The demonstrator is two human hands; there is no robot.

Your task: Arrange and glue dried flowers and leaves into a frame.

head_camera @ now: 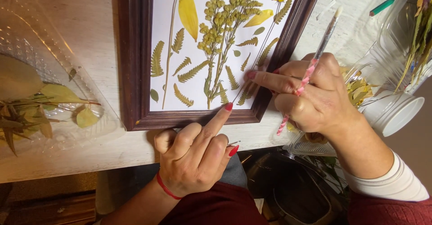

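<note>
whitewashed table top (90,22), dark wooden frame (130,63) with pressed fern leaves (184,72) on white sheet.
left hand (193,155) curled, index tip on lower frame edge, gripping nothing; right hand (310,94) clenched around striped paintbrush (315,63), forefinger pinning a leaf near right frame side. dried leaves likely brittle, feather-light, best pressed flat, not pinched. clear plastic tray (54,72) of leaves left, white tub (396,112) right, close by.

Home craft corner: pressed leaves in a wooden frame (135,72) on a whitewashed table (90,22), plastic trays (49,49) of dried leaves beside the frame.
</note>
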